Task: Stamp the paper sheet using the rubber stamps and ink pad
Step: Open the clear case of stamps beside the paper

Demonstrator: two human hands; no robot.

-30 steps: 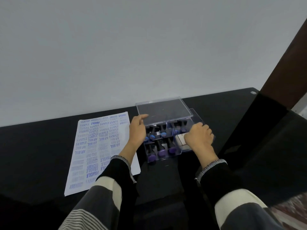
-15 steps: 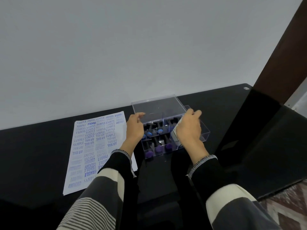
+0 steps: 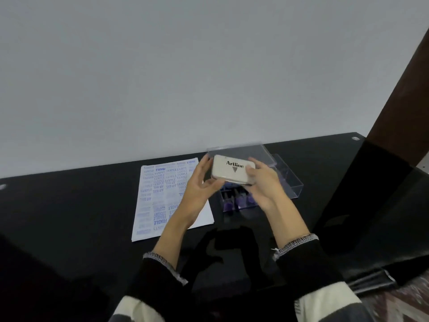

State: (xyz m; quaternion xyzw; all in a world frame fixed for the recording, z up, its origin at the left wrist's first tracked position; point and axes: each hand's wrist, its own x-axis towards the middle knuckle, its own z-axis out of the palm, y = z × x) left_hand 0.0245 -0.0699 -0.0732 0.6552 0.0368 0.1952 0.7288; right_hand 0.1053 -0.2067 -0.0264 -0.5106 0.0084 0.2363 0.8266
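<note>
1. Cream-coloured ink pad (image 3: 233, 170), lid closed and marked "Artline", was held in the air between both hands, above the clear plastic case (image 3: 287, 180).
2. I saw the left hand (image 3: 199, 185) curled round its left end and the right hand (image 3: 262, 184) curled round its right end.
3. Purple-handled rubber stamps (image 3: 236, 201) stood in the case's near compartments; hands and pad hid the rows behind.
4. Paper sheet (image 3: 162, 196), crowded with blue prints such as SAMPLE, AIR MAIL and FRAGILE, lay just left of the case, its right edge crossed by the left forearm.
5. All of it rested on a glossy black table (image 3: 69, 217) against a pale wall (image 3: 185, 66).
</note>
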